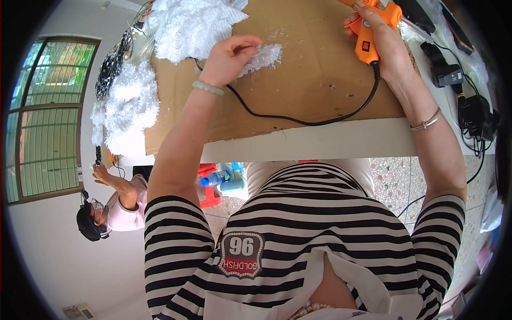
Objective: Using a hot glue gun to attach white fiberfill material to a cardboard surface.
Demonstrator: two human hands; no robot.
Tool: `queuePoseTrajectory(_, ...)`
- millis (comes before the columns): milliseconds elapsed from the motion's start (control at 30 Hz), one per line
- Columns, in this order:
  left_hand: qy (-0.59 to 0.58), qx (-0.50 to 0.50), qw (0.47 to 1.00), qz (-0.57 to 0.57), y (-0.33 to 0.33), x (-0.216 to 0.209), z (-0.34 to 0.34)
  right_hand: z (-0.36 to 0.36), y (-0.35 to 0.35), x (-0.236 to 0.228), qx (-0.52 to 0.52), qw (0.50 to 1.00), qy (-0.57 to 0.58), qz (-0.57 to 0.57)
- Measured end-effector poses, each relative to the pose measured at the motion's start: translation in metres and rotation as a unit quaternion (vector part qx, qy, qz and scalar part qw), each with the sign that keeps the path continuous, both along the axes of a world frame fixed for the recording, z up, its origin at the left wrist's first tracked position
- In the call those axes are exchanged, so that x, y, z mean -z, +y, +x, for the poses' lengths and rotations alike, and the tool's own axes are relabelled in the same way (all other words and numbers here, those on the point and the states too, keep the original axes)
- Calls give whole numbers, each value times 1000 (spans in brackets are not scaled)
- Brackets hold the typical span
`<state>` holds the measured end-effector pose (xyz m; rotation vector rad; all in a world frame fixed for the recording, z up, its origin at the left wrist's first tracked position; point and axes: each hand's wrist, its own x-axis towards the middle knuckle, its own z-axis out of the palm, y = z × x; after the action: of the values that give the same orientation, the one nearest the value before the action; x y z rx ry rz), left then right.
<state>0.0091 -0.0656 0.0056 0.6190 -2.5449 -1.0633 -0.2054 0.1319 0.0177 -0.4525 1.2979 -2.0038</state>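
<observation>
My right hand (392, 50) is wrapped round an orange hot glue gun (366, 49) with a red switch, above the far right of the cardboard sheet (298, 96). A black cord runs from the gun's handle, loops across the cardboard and passes under my left wrist. My left hand (226, 58) is closed, thumb and fingers together at the edge of a small white frayed strip of fabric (262, 60) lying on the cardboard. The fingertips partly hide where they grip it.
White ruffled fabric (186, 26) is heaped at the far left, with a fluffy white pile (130, 106) over the table's left side. Black cables and an adapter (477, 117) lie at the right edge. A co-worker (125, 197) sits at the left. A red stool (209, 197) with a blue-capped bottle stands below.
</observation>
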Motion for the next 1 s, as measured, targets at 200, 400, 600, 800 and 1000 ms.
queuePoseTrajectory(200, 159, -135, 974, 94, -14, -27, 18, -12, 2, 18, -29, 995, 79, 44)
queuePoseTrajectory(400, -108, -123, 983, -88, -20, -23, 36, -9, 6, 13, -36, 996, 76, 36)
queuePoseTrajectory(600, -142, -100, 969, -177, -11, -15, 31, -5, 5, 13, -18, 998, 62, 19)
queuePoseTrajectory(800, -74, -80, 982, -153, -11, -10, 29, -9, 3, 13, -28, 997, 46, 53)
queuePoseTrajectory(1000, -18, -164, 969, 184, -14, -22, 22, -9, 2, 14, -28, 996, 60, 52)
